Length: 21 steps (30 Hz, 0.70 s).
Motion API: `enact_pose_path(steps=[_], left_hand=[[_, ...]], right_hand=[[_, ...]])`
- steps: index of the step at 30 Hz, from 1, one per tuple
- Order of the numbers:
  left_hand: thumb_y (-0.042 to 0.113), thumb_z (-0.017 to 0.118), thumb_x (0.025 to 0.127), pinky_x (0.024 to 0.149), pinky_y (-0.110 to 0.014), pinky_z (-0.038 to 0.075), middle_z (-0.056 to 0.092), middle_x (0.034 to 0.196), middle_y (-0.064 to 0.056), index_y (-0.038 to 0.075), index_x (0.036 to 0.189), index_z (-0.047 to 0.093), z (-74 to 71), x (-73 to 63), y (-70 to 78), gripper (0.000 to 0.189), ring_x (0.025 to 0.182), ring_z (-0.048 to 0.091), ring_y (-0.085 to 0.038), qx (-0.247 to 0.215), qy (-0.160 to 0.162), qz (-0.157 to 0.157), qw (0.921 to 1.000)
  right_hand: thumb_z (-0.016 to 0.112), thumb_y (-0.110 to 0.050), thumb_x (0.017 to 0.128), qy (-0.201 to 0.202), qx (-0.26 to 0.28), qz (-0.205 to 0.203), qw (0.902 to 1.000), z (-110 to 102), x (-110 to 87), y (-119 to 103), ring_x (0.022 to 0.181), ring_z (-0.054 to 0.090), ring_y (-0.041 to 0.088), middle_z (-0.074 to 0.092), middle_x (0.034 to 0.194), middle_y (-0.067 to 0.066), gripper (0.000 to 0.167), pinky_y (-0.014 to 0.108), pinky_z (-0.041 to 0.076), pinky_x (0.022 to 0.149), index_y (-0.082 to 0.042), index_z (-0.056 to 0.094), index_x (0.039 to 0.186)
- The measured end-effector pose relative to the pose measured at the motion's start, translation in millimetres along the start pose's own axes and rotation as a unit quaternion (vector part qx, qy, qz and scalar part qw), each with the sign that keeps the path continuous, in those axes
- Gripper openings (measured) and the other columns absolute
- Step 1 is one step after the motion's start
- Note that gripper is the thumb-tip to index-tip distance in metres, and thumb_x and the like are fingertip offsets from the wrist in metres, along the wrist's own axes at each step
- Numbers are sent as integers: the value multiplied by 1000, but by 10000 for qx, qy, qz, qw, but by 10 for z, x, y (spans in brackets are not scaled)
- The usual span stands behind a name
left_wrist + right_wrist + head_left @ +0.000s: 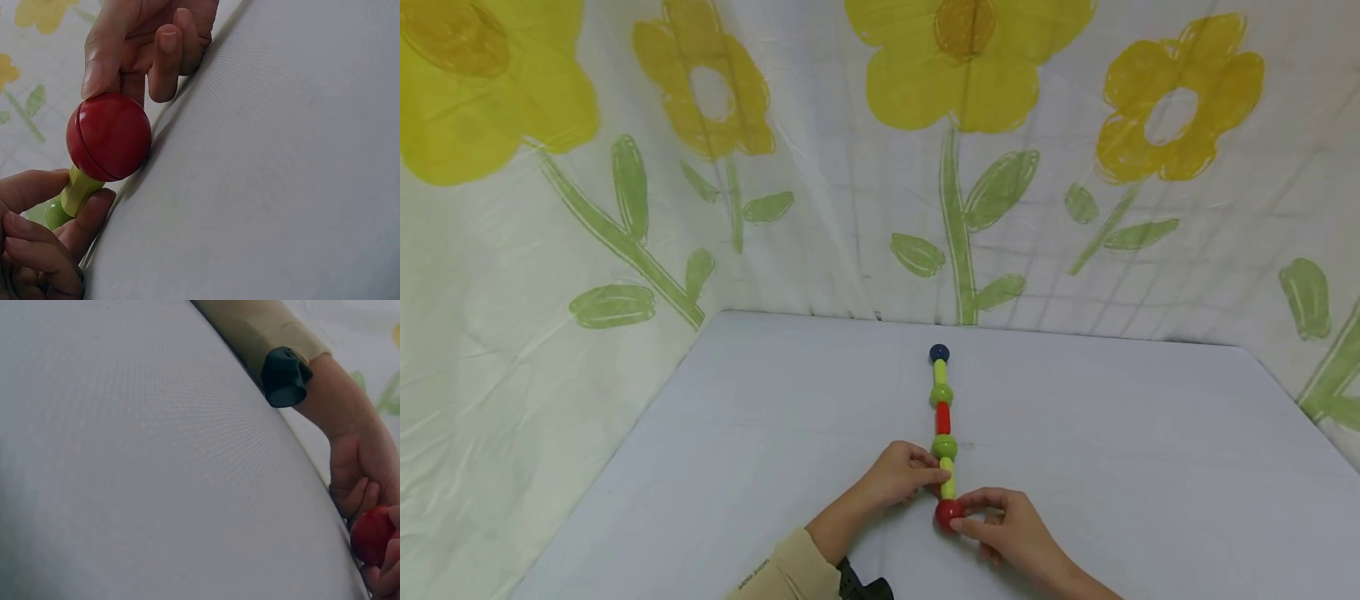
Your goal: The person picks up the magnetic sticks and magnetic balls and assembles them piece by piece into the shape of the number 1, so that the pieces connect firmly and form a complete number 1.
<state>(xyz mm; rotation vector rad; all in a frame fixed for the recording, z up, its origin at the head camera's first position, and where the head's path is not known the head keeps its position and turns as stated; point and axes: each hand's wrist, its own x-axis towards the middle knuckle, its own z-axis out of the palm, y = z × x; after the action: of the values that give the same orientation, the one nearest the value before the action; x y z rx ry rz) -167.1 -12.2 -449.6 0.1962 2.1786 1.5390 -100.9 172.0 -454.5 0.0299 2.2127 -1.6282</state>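
A straight chain of toy pieces lies on the white table, running away from me. Its near end is a red ball (948,516), joined to a yellow-green rod (947,479). Beyond come a green ball (944,447), a red rod (943,418), a second green ball (942,395), another yellow-green rod (940,372) and a dark blue ball (939,353). My left hand (901,475) pinches the near yellow-green rod between thumb and finger. On the other side, my right hand (1011,533) grips the red ball, also seen close up in the left wrist view.
The white table (1112,433) stretches out on both sides of the chain. Behind it hangs a white curtain (835,208) painted with yellow flowers. A black wrist camera (285,378) is strapped at the left sleeve (790,571).
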Motion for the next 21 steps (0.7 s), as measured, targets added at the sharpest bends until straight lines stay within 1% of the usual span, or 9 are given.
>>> enact_pose_path(steps=[7, 14, 17, 19, 21], left_hand=[[21, 71, 81, 44, -18, 29, 68, 68, -4, 2, 91, 67, -5, 2, -7, 22, 45, 36, -7, 12, -16, 15, 10000], [22, 72, 81, 44, -19, 29, 68, 68, -3, 3, 91, 68, -11, -3, -7, 22, 45, 36, -7, 65, 4, -27, 10000], [23, 72, 81, 44, -19, 28, 68, 68, -3, 3, 91, 68, -14, -5, -16, 22, 45, 36, -7, 79, 10, -44, 10000], [25, 71, 81, 43, -19, 28, 69, 69, -4, 4, 92, 68, -28, 2, -30, 24, 44, 35, -7, 94, -31, -39, 9999], [29, 70, 82, 43, -19, 29, 70, 70, -4, 4, 94, 68, -76, 9, -31, 27, 44, 35, -7, 192, -34, -45, 9998]], right_hand=[[75, -37, 76, -57, 1, -43, 10000, 0, 13, 16, 44, 42, 7, 53, 54, -4, 50, 21, 36, 44, 0, 64, 107], [75, -36, 77, -105, 88, -102, 9999, -5, 10, 31, 42, 41, 6, 50, 50, -5, 48, 20, 35, 43, 0, 64, 106], [74, -34, 77, -106, 64, -127, 9998, 0, 10, 37, 41, 39, 6, 48, 49, -5, 46, 19, 33, 43, 0, 65, 106], [75, -35, 77, -68, 24, -97, 9999, 8, 13, 39, 41, 38, 6, 47, 49, -5, 46, 19, 32, 42, 0, 65, 106], [74, -37, 77, -5, -29, -22, 10000, 8, 18, 32, 41, 37, 7, 50, 52, -6, 49, 19, 30, 42, -2, 64, 108]])
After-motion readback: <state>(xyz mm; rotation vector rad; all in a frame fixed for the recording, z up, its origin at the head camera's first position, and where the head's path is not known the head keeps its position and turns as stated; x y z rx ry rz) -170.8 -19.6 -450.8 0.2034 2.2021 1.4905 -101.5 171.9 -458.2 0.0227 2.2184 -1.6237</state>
